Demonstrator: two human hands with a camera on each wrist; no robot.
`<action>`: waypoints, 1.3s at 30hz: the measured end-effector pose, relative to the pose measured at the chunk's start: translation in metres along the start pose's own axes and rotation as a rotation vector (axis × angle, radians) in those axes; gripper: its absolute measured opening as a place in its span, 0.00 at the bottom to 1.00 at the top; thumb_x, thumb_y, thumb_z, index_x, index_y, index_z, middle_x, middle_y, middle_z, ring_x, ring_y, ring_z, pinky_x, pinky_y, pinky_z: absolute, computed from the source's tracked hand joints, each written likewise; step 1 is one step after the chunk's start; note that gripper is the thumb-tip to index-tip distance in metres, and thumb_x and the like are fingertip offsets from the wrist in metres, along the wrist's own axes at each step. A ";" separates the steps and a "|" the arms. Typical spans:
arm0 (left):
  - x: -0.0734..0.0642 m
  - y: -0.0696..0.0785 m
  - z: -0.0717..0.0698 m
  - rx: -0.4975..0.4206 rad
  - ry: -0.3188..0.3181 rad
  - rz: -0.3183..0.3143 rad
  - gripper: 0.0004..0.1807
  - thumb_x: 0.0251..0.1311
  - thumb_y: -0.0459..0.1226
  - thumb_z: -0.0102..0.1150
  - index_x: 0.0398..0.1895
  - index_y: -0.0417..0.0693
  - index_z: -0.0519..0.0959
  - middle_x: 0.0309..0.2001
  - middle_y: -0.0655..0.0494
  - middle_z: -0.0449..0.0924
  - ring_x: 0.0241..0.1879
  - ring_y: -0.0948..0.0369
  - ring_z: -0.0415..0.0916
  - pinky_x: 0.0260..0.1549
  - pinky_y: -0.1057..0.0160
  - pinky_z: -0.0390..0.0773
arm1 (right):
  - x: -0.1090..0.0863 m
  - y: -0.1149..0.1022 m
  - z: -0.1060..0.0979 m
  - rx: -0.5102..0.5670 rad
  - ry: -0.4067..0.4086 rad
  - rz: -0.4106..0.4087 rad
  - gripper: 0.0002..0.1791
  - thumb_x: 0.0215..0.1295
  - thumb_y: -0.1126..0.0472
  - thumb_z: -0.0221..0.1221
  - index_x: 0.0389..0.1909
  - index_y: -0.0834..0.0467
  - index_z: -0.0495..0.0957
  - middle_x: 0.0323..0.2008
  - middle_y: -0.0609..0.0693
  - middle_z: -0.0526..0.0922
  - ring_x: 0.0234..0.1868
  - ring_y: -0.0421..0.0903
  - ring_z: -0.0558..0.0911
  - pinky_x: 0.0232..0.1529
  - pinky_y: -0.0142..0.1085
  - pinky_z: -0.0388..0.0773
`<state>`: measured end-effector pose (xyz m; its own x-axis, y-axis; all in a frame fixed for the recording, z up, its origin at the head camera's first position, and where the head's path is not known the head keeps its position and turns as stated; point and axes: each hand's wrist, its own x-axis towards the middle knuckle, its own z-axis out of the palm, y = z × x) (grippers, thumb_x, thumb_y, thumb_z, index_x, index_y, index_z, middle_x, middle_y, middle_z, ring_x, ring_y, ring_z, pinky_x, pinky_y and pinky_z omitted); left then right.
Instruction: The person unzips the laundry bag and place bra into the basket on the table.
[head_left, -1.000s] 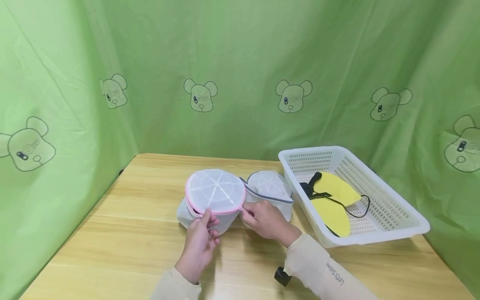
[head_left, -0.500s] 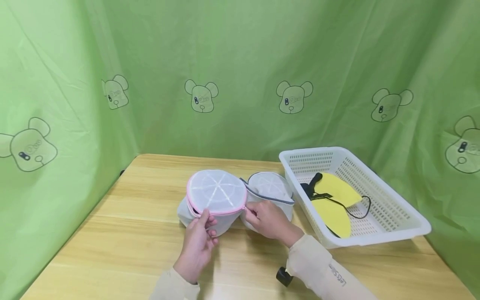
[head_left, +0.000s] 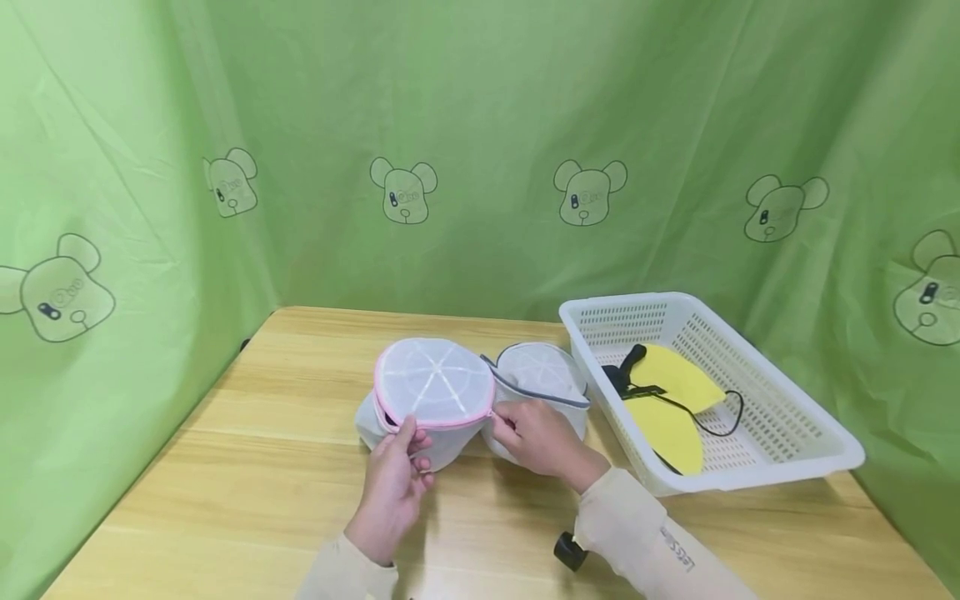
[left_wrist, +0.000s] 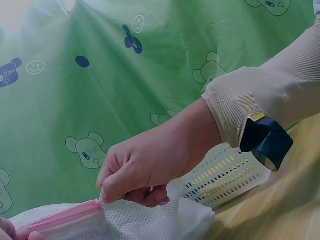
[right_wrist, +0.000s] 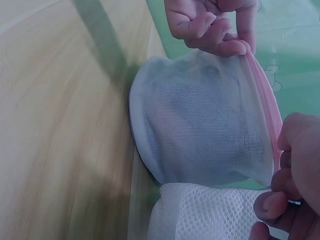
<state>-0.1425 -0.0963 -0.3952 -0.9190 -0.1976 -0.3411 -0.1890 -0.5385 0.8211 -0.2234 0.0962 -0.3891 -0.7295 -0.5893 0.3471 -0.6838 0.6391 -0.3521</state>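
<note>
A white mesh laundry bag (head_left: 433, 379) with a round top and a pink zipper (right_wrist: 264, 92) stands on the table. A dark gap shows under its rim at the front left. My left hand (head_left: 392, 487) pinches the zippered rim there between thumb and fingers. At the rim's right end, my right hand (head_left: 542, 442) pinches the zipper's end with curled fingers, which mostly hide the pull. Just behind the right hand sits a second mesh laundry bag (head_left: 543, 375), grey-edged, with its top flap partly raised. Its coarse mesh side also shows in the right wrist view.
To the right stands a white plastic basket (head_left: 780, 350) with slotted walls. Yellow pieces (head_left: 671, 379) with black straps and cord lie inside it. The wooden table (head_left: 247, 467) extends left and forward. A green curtain (head_left: 480, 108) closes off the back and sides.
</note>
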 end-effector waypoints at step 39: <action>0.003 0.008 -0.006 -0.031 0.037 0.011 0.15 0.73 0.49 0.46 0.38 0.46 0.69 0.32 0.60 0.70 0.24 0.67 0.63 0.24 0.71 0.66 | 0.001 -0.003 -0.004 0.022 0.009 -0.004 0.20 0.65 0.63 0.54 0.13 0.51 0.61 0.12 0.38 0.59 0.16 0.34 0.61 0.17 0.28 0.57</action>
<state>-0.1452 -0.1060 -0.3919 -0.9075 -0.2330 -0.3494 -0.1679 -0.5613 0.8104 -0.2219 0.0959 -0.3845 -0.7266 -0.5873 0.3566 -0.6870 0.6258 -0.3694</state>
